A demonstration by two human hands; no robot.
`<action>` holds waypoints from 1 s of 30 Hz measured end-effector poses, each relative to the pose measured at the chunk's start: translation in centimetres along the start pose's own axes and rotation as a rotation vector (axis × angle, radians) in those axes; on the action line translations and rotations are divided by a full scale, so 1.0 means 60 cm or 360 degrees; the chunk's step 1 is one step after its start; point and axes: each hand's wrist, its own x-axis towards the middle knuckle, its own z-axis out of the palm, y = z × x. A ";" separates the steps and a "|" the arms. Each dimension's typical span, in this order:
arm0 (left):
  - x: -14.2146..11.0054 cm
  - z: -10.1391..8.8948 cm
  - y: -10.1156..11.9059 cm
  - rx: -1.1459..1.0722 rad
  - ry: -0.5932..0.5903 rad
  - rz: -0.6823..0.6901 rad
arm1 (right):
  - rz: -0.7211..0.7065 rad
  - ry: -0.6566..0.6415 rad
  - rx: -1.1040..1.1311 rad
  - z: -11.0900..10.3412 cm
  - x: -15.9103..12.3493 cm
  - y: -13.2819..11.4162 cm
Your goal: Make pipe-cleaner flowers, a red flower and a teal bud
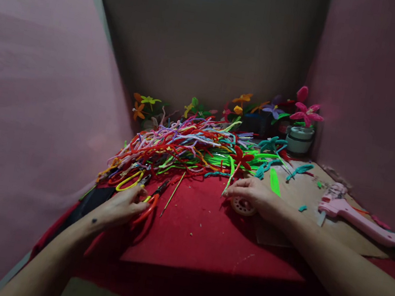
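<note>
My left hand (123,206) lies on the red cloth (199,228) with its fingers curled around the orange handles of a pair of pliers (149,203). Just beyond them sit yellow-handled scissors (131,180). My right hand (253,194) rests over a small round spool (242,206), its fingers pinching the green stem of a red pipe-cleaner flower (241,159). Behind both hands spreads a big tangled heap of coloured pipe cleaners (190,147). A thin stick (172,193) lies between my hands.
A pink glue gun (355,218) lies on brown cardboard (306,190) at the right. Finished pipe-cleaner flowers stand at the back, one pink in a pot (300,134). Pink boards (34,92) wall in both sides; a grey panel closes the back.
</note>
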 end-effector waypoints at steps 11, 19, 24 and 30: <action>-0.056 0.030 0.077 -0.1164 -0.0600 0.0395 | 0.0058 -0.0010 0.0113 -0.004 0.001 0.000; -0.065 0.079 0.130 -0.1430 -0.1232 0.0263 | 0.0078 -0.0018 0.0139 -0.008 0.007 0.004; -0.053 0.089 0.142 -0.1372 -0.1335 0.0187 | 0.0110 -0.0014 0.0169 -0.007 0.007 0.005; -0.050 0.091 0.150 -0.1387 -0.1356 0.0152 | 0.0063 -0.0019 0.0168 -0.006 0.004 0.004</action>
